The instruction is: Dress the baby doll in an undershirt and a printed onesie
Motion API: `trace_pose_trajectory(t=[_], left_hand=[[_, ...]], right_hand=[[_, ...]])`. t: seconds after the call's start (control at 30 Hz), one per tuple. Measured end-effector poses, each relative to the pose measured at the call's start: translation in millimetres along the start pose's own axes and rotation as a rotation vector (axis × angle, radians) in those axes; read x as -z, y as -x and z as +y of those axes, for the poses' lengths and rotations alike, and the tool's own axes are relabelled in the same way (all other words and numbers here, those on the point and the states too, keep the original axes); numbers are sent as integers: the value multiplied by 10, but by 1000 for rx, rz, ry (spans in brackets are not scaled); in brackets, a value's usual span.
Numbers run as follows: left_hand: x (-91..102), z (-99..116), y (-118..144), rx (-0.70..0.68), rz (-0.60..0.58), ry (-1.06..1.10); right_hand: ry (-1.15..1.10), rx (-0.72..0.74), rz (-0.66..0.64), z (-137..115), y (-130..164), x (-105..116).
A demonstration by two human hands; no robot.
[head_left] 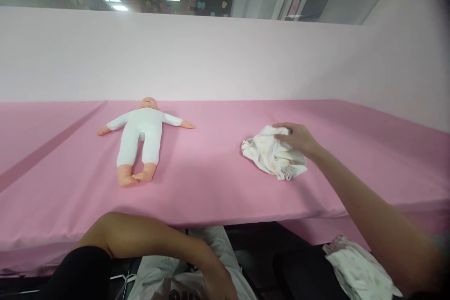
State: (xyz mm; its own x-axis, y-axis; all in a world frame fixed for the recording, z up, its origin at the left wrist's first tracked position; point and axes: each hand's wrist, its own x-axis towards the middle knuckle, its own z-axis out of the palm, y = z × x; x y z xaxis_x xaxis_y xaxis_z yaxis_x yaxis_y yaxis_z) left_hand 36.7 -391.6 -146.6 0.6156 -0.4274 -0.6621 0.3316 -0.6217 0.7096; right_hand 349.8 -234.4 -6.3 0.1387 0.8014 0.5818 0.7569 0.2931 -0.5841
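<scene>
Fingers of the right hand (297, 138) curl over the top of a crumpled white cloth (272, 153), grasping it on the pink table (211, 183).

The cloth lies bunched under and just left of those fingers, near the table's front edge. Well apart to their left a baby doll (140, 138) in a white suit lies on its back. The left hand (218, 281) is down below the table edge at a white bag (165, 283); whether it grips cannot be told. Another patterned cloth (358, 269) rests beneath the right forearm.
</scene>
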Motion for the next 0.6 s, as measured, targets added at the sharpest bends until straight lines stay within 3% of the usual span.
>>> trace_pose_trajectory(t=[0.1, 0.17, 0.27, 0.3, 0.33, 0.37, 0.43, 0.5, 0.53, 0.6], left_hand=[[155, 67, 186, -134, 94, 57], [322, 225, 488, -309, 298, 142], [594, 569, 1146, -592, 801, 221], [681, 676, 1384, -620, 979, 179], [765, 764, 1612, -618, 1220, 102], [845, 828, 1822, -589, 1461, -9], [983, 883, 2167, -515, 1904, -272], [1071, 869, 2407, -432, 2216, -488], [1090, 852, 2494, -431, 2315, -568], [1079, 822, 2623, -447, 2398, -658]], right_hand=[[113, 161, 223, -336, -254, 259], [188, 281, 334, -735, -412, 479], [205, 460, 467, -1442, -608, 707], [170, 522, 519, -1668, -663, 724], [152, 594, 481, -1879, -710, 705], [65, 692, 551, -2070, -746, 652], [-85, 809, 453, -2396, -763, 461], [-250, 860, 240, -2653, -693, 201], [-362, 854, 127, -2757, -629, 64], [-552, 848, -37, -2910, -476, -192]])
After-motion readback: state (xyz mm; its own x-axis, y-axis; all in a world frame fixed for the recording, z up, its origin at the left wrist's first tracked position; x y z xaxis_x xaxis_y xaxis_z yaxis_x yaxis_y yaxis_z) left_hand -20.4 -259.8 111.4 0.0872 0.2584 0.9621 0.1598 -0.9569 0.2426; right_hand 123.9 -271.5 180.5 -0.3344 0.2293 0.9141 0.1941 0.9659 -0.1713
